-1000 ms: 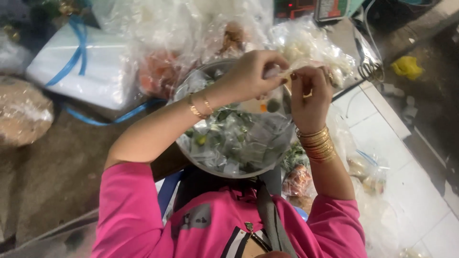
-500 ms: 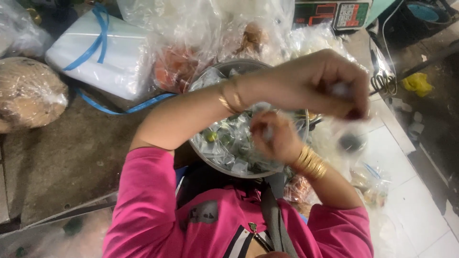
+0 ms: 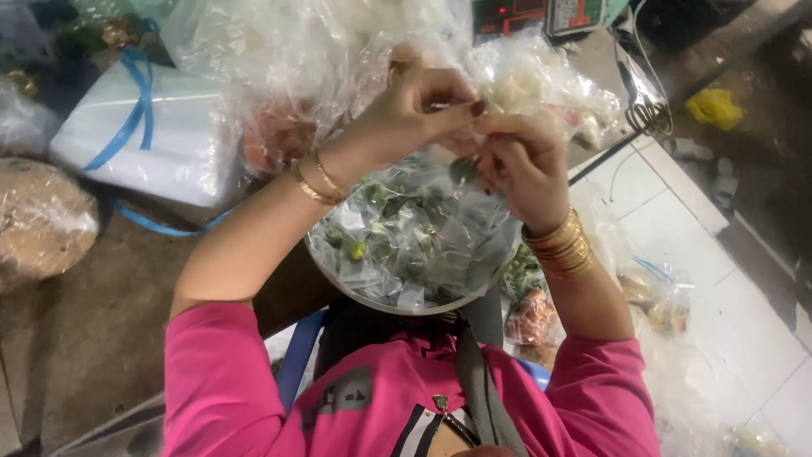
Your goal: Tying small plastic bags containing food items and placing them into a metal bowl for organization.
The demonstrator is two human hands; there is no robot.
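Both hands are raised together above the metal bowl [image 3: 372, 292], which sits in front of the person at chest level and holds many small clear packets with green contents [image 3: 397, 245]. The left hand [image 3: 414, 110] has thumb and forefinger pinched together on a small clear packet [image 3: 463, 167]. The right hand [image 3: 520, 165] meets it from the other side, its fingers [image 3: 499, 127] closed on the same packet. The packet hangs between the two hands, just over the far half of the bowl, apart from the heap below.

Change noted: half a second ago the left forearm crossed in front of the right hand and the hands were apart, one high and one low, both blurred with motion. They have since come together and steadied. One second ago they were also joined over the bowl's far rim, so the hands have parted and rejoined. In my judgement this marks one packet being worked at the fingertips, though whether it is being sealed, twisted or opened cannot be told.

The view has also shifted: the white wrapped parcel with blue strap [image 3: 148, 140] and the brown round bundle [image 3: 38, 220] sit lower left. Clear plastic bags [image 3: 279, 51] are heaped beyond the bowl, and white floor tiles [image 3: 719, 279] lie to the right.
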